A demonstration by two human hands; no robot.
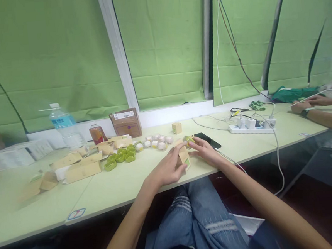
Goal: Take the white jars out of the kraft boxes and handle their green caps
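My left hand is wrapped round a small tan cardboard box held just above the pale green table. My right hand pinches a small green and white item at the top of that box. Both hands are closed. Just behind them lie several small white round items in a row and several green plastic pieces.
Flat tan cartons lie at the left, with a water bottle, a small jar and a brown box behind. A tan cube, a black phone and a power strip with cables lie to the right. Another person's arms rest at the far right.
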